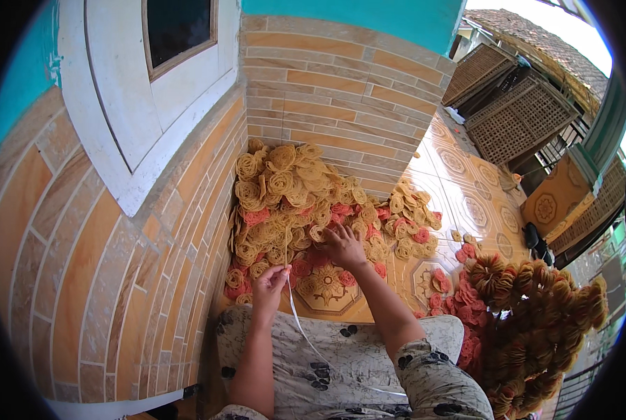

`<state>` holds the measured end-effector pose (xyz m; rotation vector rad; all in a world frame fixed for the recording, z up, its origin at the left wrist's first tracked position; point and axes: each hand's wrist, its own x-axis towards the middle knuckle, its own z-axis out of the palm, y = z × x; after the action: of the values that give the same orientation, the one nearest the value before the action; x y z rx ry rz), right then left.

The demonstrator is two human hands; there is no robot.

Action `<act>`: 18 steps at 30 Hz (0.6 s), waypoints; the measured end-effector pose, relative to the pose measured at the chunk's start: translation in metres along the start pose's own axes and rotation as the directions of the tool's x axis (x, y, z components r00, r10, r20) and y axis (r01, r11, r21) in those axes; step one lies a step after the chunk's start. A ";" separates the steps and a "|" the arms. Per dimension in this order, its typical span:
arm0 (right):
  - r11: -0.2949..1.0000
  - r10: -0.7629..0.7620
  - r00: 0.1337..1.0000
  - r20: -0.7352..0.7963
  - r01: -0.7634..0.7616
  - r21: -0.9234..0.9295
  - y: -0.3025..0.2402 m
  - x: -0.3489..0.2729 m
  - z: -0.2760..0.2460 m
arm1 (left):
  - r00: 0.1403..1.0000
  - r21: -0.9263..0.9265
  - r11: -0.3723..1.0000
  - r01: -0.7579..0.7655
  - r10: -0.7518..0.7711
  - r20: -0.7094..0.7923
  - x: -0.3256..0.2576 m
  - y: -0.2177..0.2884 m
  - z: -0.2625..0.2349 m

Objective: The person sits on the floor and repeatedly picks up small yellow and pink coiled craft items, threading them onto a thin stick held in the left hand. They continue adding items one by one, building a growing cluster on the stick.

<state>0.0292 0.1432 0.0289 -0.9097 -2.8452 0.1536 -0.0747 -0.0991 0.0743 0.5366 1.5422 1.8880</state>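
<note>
Head view: my left hand [269,281] pinches a thin pale strip [300,323] that trails to six o'clock over my lap. My right hand [342,245], at one o'clock from it, seems to grasp one yellow coiled cracker [318,232] on the pile [285,199] in the tiled corner.

One head-worn fisheye view looks steeply down from close above the person's lap, facing a tiled wall corner [341,98]; forearms enter from below, and straight edges bend toward the rim.
</note>
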 end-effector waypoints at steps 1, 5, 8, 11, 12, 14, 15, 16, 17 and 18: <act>0.999 0.046 0.998 0.031 -0.047 0.022 0.009 -0.008 0.000 | 1.000 -0.032 0.999 0.010 -0.010 -0.011 0.000 0.002 -0.001; 0.988 0.140 0.976 0.166 -0.149 0.043 0.039 -0.049 -0.011 | 1.000 -0.119 0.992 0.028 -0.028 -0.004 -0.002 0.006 0.001; 0.954 0.267 0.957 0.110 -0.246 -0.173 0.034 -0.074 -0.020 | 1.000 -0.110 0.994 0.011 -0.008 0.028 -0.003 0.007 0.003; 0.993 0.057 0.995 -0.079 -0.064 -0.095 -0.009 -0.084 -0.012 | 0.999 -0.082 0.995 -0.048 0.049 0.005 -0.006 0.007 0.007; 0.990 -0.093 0.995 0.019 0.095 -0.107 -0.025 -0.083 -0.007 | 0.992 -0.095 0.988 -0.121 0.123 0.005 -0.009 0.010 0.007; 0.917 -0.399 0.912 0.095 0.395 0.057 -0.060 -0.087 0.009 | 0.987 -0.061 0.985 -0.162 0.161 -0.019 -0.013 0.023 0.003; 0.881 -0.449 0.863 0.231 0.470 -0.045 -0.069 -0.088 0.015 | 0.988 -0.105 0.982 -0.157 0.156 -0.013 -0.018 0.034 -0.001; 0.805 -0.543 0.794 0.275 0.585 -0.098 -0.072 -0.088 0.022 | 0.991 -0.140 0.981 -0.133 0.134 0.000 -0.026 0.046 -0.006; 0.849 -0.491 0.831 0.262 0.523 -0.069 -0.069 -0.090 0.027 | 0.973 -0.226 0.947 -0.230 0.230 -0.024 -0.034 0.060 -0.012; 0.879 -0.458 0.860 0.224 0.476 -0.027 -0.061 -0.093 0.030 | 0.952 -0.316 0.905 -0.283 0.306 0.023 -0.042 0.077 -0.022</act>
<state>0.0644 0.0383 -0.0022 -0.1920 -3.1911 0.0783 -0.0760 -0.1532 0.1473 0.7157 1.1330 2.2609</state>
